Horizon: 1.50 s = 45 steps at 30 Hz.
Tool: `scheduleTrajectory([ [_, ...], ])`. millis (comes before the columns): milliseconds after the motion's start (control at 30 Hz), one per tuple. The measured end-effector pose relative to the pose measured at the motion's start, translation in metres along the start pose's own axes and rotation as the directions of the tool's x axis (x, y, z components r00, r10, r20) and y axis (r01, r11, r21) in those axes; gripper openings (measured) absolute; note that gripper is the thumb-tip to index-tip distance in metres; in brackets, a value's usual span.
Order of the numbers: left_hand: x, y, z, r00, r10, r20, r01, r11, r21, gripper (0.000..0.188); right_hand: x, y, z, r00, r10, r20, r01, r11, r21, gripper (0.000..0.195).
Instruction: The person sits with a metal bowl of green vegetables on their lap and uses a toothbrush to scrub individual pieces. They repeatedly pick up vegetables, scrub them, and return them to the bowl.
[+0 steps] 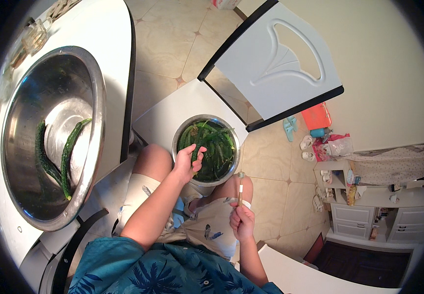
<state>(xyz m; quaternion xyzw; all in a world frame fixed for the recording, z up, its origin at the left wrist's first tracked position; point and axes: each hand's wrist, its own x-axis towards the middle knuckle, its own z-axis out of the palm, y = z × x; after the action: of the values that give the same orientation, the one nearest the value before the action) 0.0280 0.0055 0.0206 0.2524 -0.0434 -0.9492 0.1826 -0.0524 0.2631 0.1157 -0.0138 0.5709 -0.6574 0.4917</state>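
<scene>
My left hand (pixel 188 161) is closed around a dark green cucumber (pixel 196 152) above a round steel basin (pixel 236 161). Several more cucumbers (pixel 213 161) fill that basin, which stands on a white chair seat (pixel 171 106) in front of my knees. In my right hand (pixel 242 221), over my right thigh, I grip a small brush like a toothbrush (pixel 240 191) by its brownish handle. Its bristle head points away from me, apart from the basin. To my left, a large steel bowl (pixel 99 121) holds two cucumbers (pixel 72 154) lying side by side at its bottom.
The large bowl rests on a white table (pixel 112 33) with a dark edge; glass jars (pixel 35 36) stand behind it. Ahead rises the white chair back (pixel 248 66). Slippers (pixel 290 128) and bags (pixel 333 147) lie on the tiled floor at right, near a white cabinet (pixel 353 217).
</scene>
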Motion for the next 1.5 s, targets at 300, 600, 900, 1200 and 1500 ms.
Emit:
scheduleTrajectory([
  [300, 0.004, 0.0, -0.013, 0.964, -0.058, 0.261, 0.059, 0.998, 0.004, 0.023, 0.0, 0.001, -0.004, 1.0, -0.005, 0.015, 0.005, 1.0, 0.024, 0.023],
  [600, 0.006, -0.007, -0.002, 1.0, 0.006, -0.031, 0.001, 0.977, 0.213, 0.012, 0.0, 0.001, -0.003, 1.0, -0.02, 0.021, 0.02, 1.0, 0.016, 0.023],
  [900, 0.012, -0.016, 0.01, 0.996, 0.039, -0.08, -0.026, 0.985, 0.168, 0.018, 0.001, 0.001, -0.004, 1.0, -0.013, 0.008, 0.013, 1.0, 0.024, 0.023],
  [1200, 0.006, -0.014, 0.024, 0.98, 0.08, -0.182, -0.05, 0.985, 0.164, 0.023, 0.002, 0.002, -0.006, 1.0, -0.009, 0.012, 0.009, 1.0, 0.012, 0.024],
  [1500, 0.01, -0.013, 0.004, 0.994, 0.034, -0.105, -0.012, 0.978, 0.207, 0.013, 0.002, 0.002, -0.006, 1.0, -0.016, 0.023, 0.016, 1.0, 0.008, 0.025],
])
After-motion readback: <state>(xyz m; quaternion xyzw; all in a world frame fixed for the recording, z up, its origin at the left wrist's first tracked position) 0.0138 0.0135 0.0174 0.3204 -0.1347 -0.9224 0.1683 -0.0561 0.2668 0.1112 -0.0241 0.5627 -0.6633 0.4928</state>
